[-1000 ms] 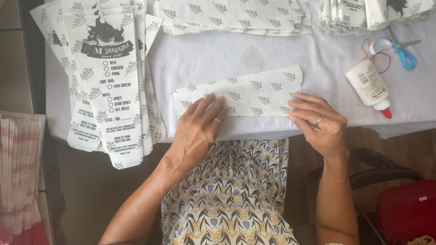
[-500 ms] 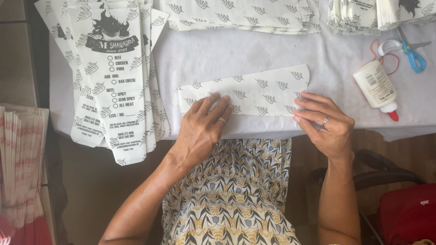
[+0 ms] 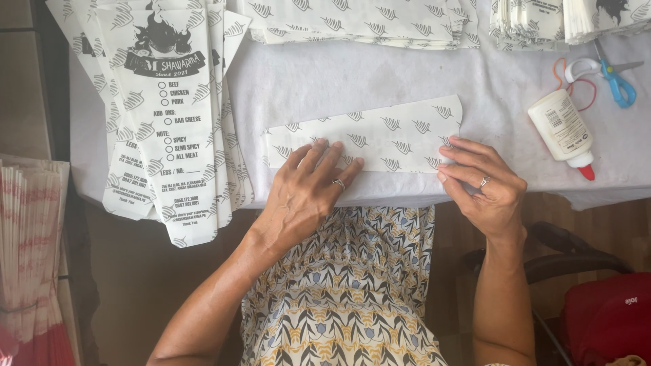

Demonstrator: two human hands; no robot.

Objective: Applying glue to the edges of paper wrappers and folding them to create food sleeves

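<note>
Both your hands flat on the folded paper strip at the near table edge.

Head view: your left hand [image 3: 308,196] lies spread, fingers apart and palm down, on the left half of the patterned paper strip [image 3: 380,132], pinning it so it can't slide on the white table cloth [image 3: 325,81]. Your right hand [image 3: 485,186] has its fingers close together, tips pressing the strip's right end, not clamped around anything. The strip runs left to right, just beside the near edge. The glue bottle [image 3: 563,129] lies to the right, within reach, with blue-handled scissors [image 3: 610,74] farther off. Printed sheets [image 3: 169,115] hang over the edge at left; more stacks [image 3: 359,20] sit far.
</note>
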